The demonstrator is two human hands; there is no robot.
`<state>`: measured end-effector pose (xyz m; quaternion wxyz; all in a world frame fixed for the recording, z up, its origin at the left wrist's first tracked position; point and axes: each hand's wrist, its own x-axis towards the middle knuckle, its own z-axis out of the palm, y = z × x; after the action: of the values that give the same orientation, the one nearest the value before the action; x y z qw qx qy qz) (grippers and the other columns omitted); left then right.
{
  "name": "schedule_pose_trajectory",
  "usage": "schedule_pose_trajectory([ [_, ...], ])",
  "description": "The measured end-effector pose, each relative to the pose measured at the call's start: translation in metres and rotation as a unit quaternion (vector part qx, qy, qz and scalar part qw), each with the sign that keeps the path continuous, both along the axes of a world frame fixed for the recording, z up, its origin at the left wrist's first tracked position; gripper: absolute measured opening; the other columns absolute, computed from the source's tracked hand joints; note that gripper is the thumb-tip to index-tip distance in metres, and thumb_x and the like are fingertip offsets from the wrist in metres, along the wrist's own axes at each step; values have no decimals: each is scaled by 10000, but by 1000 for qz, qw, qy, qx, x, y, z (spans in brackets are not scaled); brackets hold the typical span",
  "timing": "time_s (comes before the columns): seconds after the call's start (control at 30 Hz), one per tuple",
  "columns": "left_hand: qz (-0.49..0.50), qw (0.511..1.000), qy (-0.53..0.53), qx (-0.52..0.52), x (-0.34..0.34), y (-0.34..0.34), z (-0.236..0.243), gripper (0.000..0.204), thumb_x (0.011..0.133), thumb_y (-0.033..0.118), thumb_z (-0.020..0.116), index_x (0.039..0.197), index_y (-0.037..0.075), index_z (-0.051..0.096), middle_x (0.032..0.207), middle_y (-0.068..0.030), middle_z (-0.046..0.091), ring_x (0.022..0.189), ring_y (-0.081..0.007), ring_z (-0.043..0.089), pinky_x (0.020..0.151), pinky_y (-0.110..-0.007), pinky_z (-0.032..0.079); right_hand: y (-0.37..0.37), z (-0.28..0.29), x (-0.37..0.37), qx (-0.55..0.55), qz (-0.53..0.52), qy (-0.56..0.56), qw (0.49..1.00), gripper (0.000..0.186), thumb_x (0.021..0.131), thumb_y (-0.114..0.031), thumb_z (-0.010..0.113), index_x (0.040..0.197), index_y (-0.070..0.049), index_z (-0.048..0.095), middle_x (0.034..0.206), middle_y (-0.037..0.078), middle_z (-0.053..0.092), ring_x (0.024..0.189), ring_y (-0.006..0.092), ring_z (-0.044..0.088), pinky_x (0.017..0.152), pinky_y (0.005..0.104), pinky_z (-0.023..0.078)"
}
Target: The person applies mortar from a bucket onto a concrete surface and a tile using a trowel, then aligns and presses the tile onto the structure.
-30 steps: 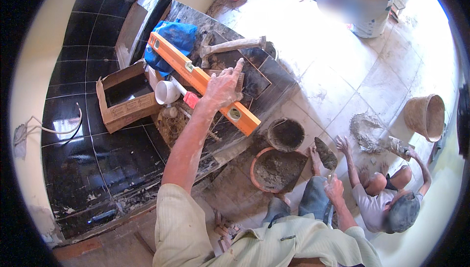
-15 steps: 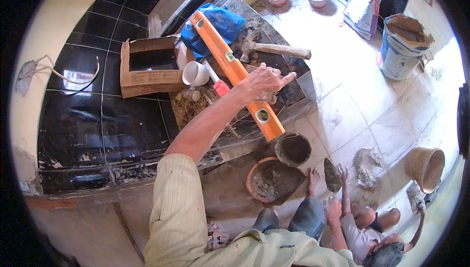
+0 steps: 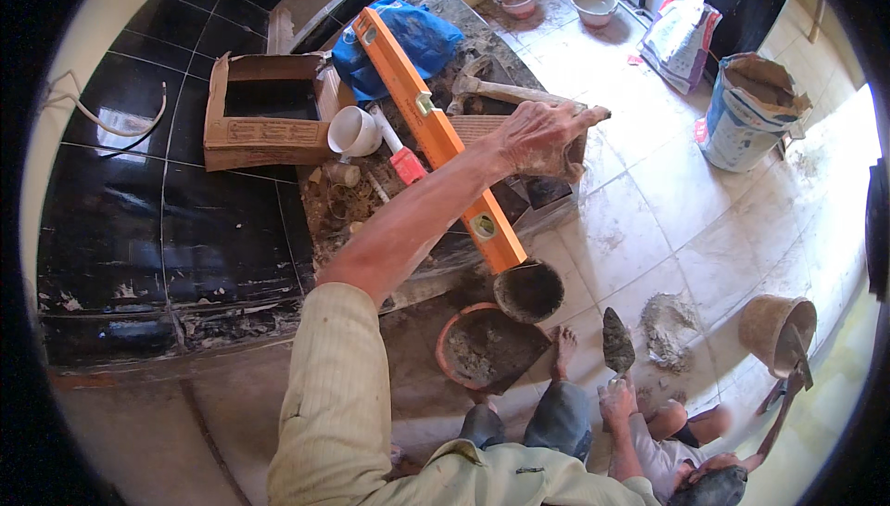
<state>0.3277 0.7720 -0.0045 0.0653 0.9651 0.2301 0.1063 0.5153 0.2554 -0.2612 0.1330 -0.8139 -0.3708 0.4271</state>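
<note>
My left hand (image 3: 547, 140) reaches over the cluttered worktop to the right of the orange spirit level (image 3: 404, 76); its index finger points outward, the others curl by a ridged brown piece (image 3: 475, 128), their grip partly hidden. Just beyond lies a hammer (image 3: 501, 89). My right hand (image 3: 616, 406) is closed on a trowel (image 3: 617, 341) with dark mortar on its blade, low in the view. Beside it are an orange-rimmed basin of mortar (image 3: 473, 350) and a black bucket (image 3: 527, 294). A white cup (image 3: 354, 130) and red-tipped white tool (image 3: 406, 161) sit left of the level.
A co-worker (image 3: 691, 469) crouches lower right, holding a tool at a tan bucket (image 3: 769, 330), near a powder pile (image 3: 669, 325). Two bowls (image 3: 595, 7) and sacks (image 3: 746, 121) stand on the tiled floor. A cardboard box (image 3: 260, 140) and blue bag (image 3: 389, 38) occupy the worktop.
The view has shifted. My left hand has moved right along the worktop, away from the level. The co-worker's tool has moved from near the powder pile to the tan bucket.
</note>
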Motion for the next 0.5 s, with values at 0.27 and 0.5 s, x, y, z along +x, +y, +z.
schedule_pose_trajectory([
  [0.27,14,966,-258,-28,45,1,14,742,622,313,784,1272,124,482,895,-140,609,782,-273,634,695,-380,552,26,55,-5,-21,25,-20,999,370,730,-230,692,954,28,551,808,205,612,839,381,585,771,448,462],
  [0.5,39,772,-618,-142,49,43,62,92,749,51,697,831,8,689,810,-70,658,733,-103,614,642,-231,508,13,28,11,-23,15,-21,999,357,742,-287,686,900,6,561,826,216,624,815,387,611,719,466,482],
])
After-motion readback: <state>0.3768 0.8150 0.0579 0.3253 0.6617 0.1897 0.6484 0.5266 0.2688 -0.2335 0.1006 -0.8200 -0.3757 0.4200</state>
